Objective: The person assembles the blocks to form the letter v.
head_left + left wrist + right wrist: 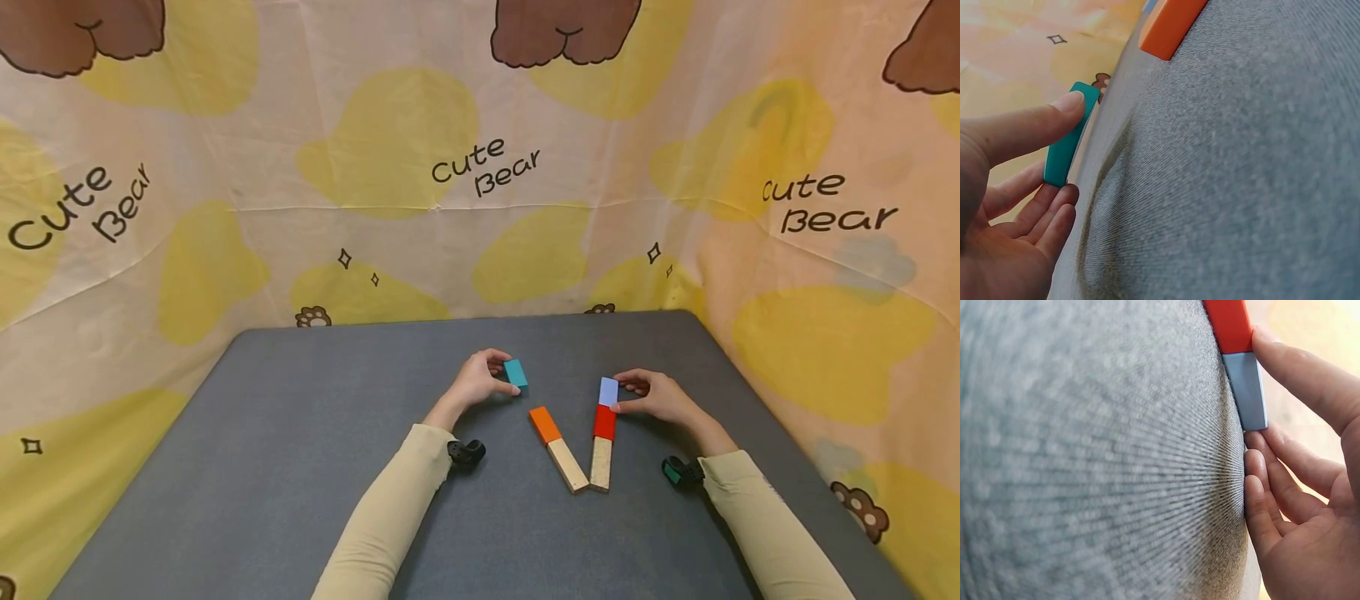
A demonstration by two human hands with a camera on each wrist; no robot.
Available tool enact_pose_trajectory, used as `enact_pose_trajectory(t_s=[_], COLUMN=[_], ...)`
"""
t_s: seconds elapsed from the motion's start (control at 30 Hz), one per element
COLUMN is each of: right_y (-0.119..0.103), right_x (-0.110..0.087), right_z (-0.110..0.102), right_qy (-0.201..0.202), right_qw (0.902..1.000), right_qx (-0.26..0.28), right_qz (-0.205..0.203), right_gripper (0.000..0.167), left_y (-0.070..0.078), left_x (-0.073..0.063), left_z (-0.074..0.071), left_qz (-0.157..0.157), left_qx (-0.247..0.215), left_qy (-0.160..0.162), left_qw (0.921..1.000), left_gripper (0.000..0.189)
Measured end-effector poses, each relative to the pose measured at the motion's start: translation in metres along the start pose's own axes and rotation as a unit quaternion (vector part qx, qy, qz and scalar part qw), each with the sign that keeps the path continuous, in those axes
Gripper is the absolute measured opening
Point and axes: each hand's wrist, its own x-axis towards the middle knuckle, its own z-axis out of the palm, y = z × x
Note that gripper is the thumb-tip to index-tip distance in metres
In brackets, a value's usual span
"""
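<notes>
Between thumb and fingers, my left hand (477, 379) pinches a teal block (516, 375); the left wrist view shows the thumb on one end of this teal block (1071, 137) and fingertips at the other. My right hand (660, 397) holds the light blue block (609, 391) at the far end of a row. In the right wrist view its thumb lies by the seam with the red block (1230, 325), and a fingertip meets the outer end of the light blue block (1247, 390). Toward me, the red block adjoins a plain wooden block (601, 463).
Left of that row, an orange block (544, 424) and another wooden block (568, 466) form a slanted line. The two lines meet at their near ends in a V. A grey cloth-covered table (300, 450) lies beneath, with a printed curtain (405, 250) behind and beside it.
</notes>
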Motion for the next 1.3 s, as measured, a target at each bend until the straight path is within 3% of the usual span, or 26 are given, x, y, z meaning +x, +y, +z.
enact_pose_trajectory(t_s=[1.3], right_y=[0.0], right_x=[0.001], right_z=[-0.001], right_qy=[-0.003], right_qw=[1.0], right_qx=[-0.005], right_qz=[0.008], right_gripper=[0.063], left_y=[0.011], left_x=[-0.001], left_z=[0.016], left_qz=[-0.009], left_qx=[-0.012], left_qy=[-0.01], left_qw=[0.9998], left_gripper=[0.059])
